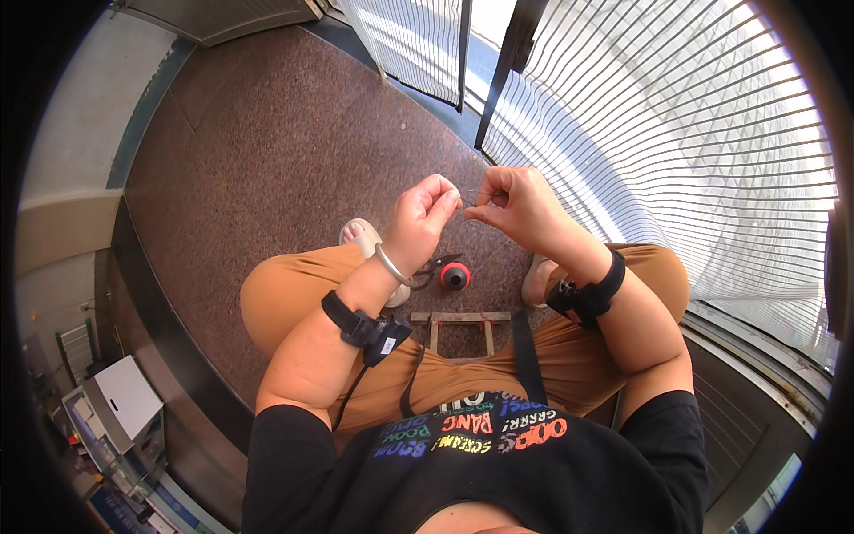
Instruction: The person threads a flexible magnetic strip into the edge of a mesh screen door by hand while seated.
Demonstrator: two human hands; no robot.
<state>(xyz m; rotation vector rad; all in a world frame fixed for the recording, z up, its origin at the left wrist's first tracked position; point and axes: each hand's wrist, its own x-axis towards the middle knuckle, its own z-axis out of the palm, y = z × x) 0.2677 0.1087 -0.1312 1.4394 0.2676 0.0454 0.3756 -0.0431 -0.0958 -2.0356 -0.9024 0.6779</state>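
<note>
Beyond the red-and-black object, left hand and right hand: grips pinched closed on thin strand, likely for steadiness.

Thin dark strand btwn fingertips of bare L hand & bare R hand: too small to ID, ends hidden in the pinches. Dark slim item beside red-rimmed, black-centred round object on reddish-brown speckled stone floor: kind unclear; round object's underside hidden. Low wooden frame: near part hidden by tan trousers. R foot's beige sandal partly hidden by trouser leg; L foot's beige sandal partly behind L forearm. Grey-white clutter past floor's L edge: blurry, mostly un-ID'able. Black T-shirt cut off at pic's bottom.
</note>
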